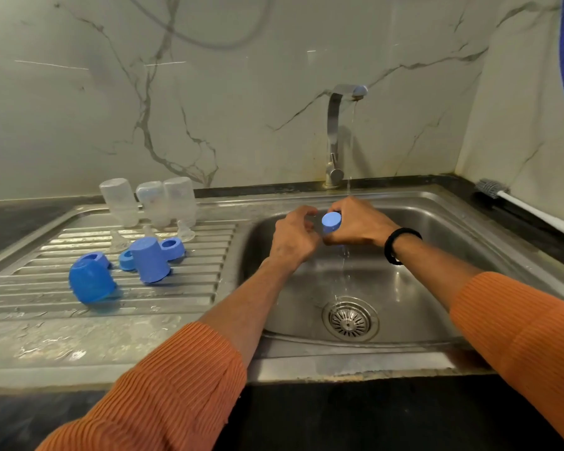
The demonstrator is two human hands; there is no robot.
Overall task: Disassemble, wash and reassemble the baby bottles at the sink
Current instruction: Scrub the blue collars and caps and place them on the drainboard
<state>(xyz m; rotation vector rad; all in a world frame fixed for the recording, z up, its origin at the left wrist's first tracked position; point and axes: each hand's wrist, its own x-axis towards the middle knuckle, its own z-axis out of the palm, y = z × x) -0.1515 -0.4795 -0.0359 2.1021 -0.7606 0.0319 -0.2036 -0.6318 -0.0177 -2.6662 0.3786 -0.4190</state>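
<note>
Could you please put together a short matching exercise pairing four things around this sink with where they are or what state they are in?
Things:
1. clear bottles
2. bottle brush
3. tap
4. blue cap

Places or states:
A. running water into the basin
B. held in the right hand over the basin
C. standing upside down at the back of the draining board
D. lying on the dark counter to the right of the sink

Pairs: 1-C, 2-D, 3-A, 4-B
</note>
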